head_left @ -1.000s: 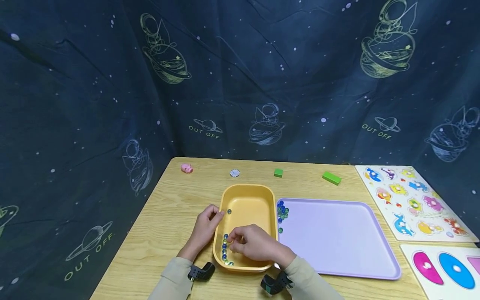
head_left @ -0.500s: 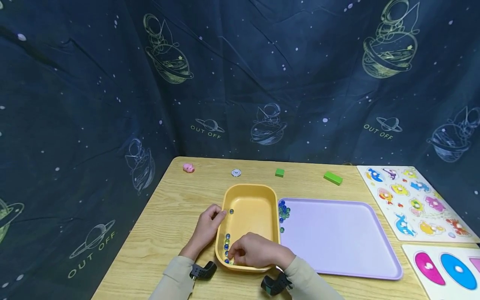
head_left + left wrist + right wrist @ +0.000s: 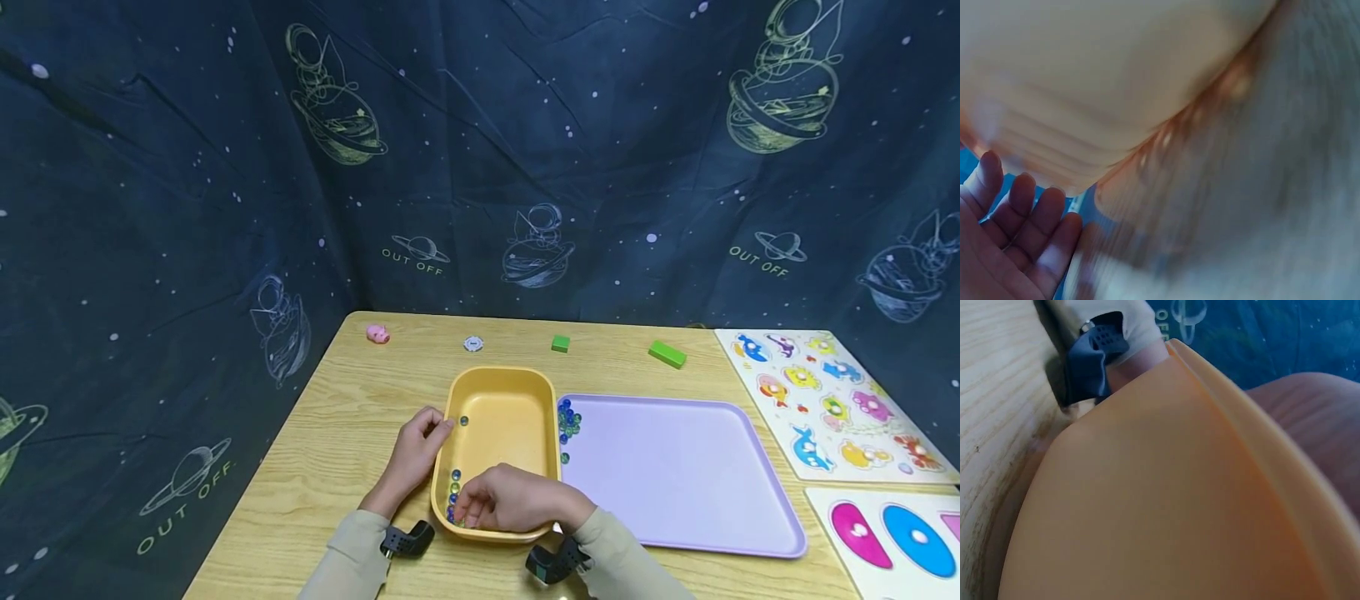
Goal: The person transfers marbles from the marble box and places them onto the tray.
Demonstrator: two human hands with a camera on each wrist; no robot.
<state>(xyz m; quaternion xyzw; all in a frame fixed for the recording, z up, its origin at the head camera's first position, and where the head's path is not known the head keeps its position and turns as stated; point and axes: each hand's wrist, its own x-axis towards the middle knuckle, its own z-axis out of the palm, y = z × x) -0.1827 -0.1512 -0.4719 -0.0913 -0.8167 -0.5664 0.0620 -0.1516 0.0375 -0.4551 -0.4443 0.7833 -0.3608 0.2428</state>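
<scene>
The orange container (image 3: 1141, 487) fills the middle, between wooden tabletop (image 3: 994, 387) and right hand (image 3: 1313, 415).

along the far side of the wood-grain table (image 3: 337, 400), left to right, lie a pig figurine (image 3: 377, 333), poker chip (image 3: 473, 343), short green block (image 3: 560, 343) and long green block (image 3: 667, 354); nearer, a yellow bin (image 3: 506, 417) and lilac tray (image 3: 675, 475); at right, animal puzzle board (image 3: 832, 408) and shape puzzle board (image 3: 888, 533).

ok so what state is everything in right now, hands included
Yellow bin: upright, with marbles in it
Bin marbles: mostly lined along the left wall
Purple tray: lying flat
Tray marbles: bunched at the left edge, one apart
Left hand: holding the bin's left rim
Right hand: inside the bin, fingers curled; any grip hidden
Animal puzzle: flat, pieces in place
Shape puzzle: flat, partly out of frame
Round chip: flat
</scene>
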